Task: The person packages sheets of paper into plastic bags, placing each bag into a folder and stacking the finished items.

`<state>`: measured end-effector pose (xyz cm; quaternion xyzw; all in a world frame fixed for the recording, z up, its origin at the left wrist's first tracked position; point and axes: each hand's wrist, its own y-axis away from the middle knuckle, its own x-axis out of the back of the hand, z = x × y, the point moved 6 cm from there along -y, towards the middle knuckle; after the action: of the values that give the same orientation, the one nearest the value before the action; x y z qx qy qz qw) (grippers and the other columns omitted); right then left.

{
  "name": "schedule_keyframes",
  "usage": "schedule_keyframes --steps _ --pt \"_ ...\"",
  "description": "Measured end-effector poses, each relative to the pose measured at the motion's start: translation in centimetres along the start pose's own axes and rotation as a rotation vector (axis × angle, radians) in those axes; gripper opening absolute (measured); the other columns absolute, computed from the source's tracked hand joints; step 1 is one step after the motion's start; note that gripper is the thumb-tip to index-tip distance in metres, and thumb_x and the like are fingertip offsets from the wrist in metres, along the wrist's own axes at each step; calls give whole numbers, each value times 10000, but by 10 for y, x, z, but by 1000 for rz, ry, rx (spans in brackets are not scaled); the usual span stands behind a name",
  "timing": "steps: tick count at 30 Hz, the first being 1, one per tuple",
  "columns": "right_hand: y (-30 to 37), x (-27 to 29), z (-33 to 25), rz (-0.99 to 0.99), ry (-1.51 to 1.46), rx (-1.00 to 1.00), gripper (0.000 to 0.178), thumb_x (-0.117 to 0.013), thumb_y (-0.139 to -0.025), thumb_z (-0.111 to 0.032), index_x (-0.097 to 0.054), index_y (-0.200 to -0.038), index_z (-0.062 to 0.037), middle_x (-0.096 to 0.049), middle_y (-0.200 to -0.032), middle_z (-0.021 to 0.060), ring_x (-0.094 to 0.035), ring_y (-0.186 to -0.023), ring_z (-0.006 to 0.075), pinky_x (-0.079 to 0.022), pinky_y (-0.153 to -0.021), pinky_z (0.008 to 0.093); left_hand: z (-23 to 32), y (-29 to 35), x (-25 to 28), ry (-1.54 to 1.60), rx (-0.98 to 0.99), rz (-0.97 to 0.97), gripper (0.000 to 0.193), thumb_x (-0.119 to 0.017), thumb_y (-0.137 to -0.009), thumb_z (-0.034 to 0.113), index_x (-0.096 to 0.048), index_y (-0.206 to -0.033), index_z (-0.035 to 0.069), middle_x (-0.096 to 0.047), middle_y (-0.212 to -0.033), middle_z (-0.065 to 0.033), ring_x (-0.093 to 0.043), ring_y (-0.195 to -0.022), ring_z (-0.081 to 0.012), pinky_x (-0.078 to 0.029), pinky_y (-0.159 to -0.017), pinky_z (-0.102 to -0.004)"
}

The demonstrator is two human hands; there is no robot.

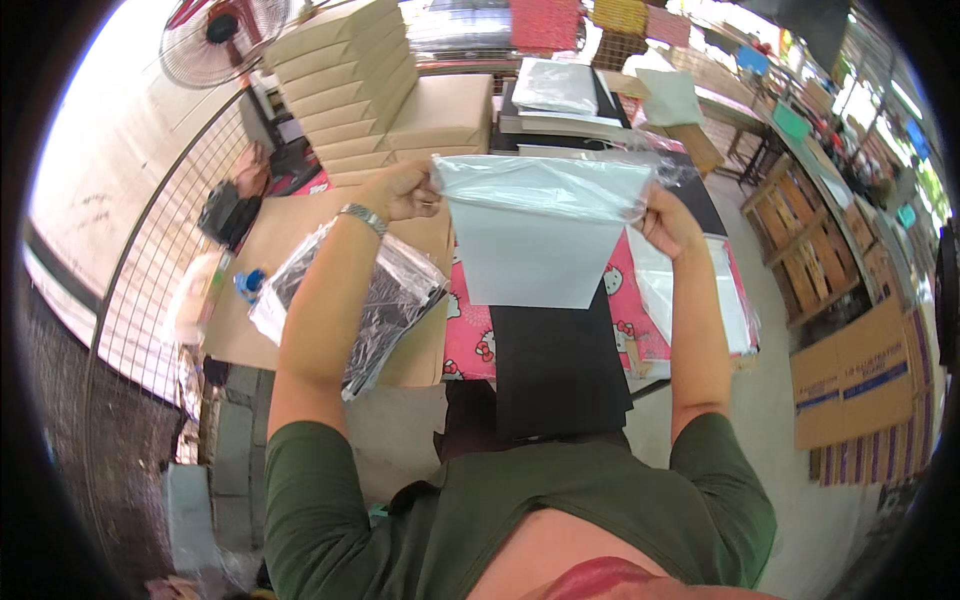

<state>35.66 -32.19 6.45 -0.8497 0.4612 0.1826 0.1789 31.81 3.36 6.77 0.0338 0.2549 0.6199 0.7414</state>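
Observation:
A clear plastic bag (545,182) is stretched between my two hands, over the upper part of a pale white board (540,258). The board's lower part shows bare below the bag's edge. My left hand (408,190) pinches the bag's left corner, and my right hand (668,220) pinches its right side. Beneath the board, black boards (560,370) lie on a pink patterned cloth (470,325) and reach the table's near edge. Left of them rests a pile of plastic-wrapped black sheets (395,315), partly behind my left forearm. Clear plastic bags (735,290) lie under my right forearm.
Brown paper-wrapped packs (340,80) stand in a tall stack at the back left, near a fan (222,30). Further back are wrapped white boards (556,85) on black ones. A wire mesh (150,240) runs along the left. Cardboard (850,385) leans at the right.

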Motion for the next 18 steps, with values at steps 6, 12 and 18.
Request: schedule_keyframes --steps 6,12,18 --pt "1 79 88 182 -358 57 281 -473 -884 -90 -471 -1160 -36 -566 -1056 51 -562 -894 149 -487 -769 297 -72 -55 26 178 -3 147 160 -514 -844 142 -500 -707 60 -417 -566 29 -373 -413 -70 -293 -347 -159" --pt "57 123 219 318 -265 -167 270 -494 -888 -146 -466 -1153 -102 -546 -949 0 -518 -810 134 -443 -718 311 -248 -63 58 548 86 303 214 -560 -860 300 -536 -793 99 -420 -589 46 -346 -449 -73 -344 -442 -231" --pt "74 84 216 274 -10 -125 274 -521 -886 -170 -479 -1148 -103 -544 -998 2 -493 -889 128 -388 -789 273 -284 -44 45 365 -257 197 538 -674 -741 446 -509 -1171 170 -482 -885 38 -386 -650 -103 -358 -625 -247"
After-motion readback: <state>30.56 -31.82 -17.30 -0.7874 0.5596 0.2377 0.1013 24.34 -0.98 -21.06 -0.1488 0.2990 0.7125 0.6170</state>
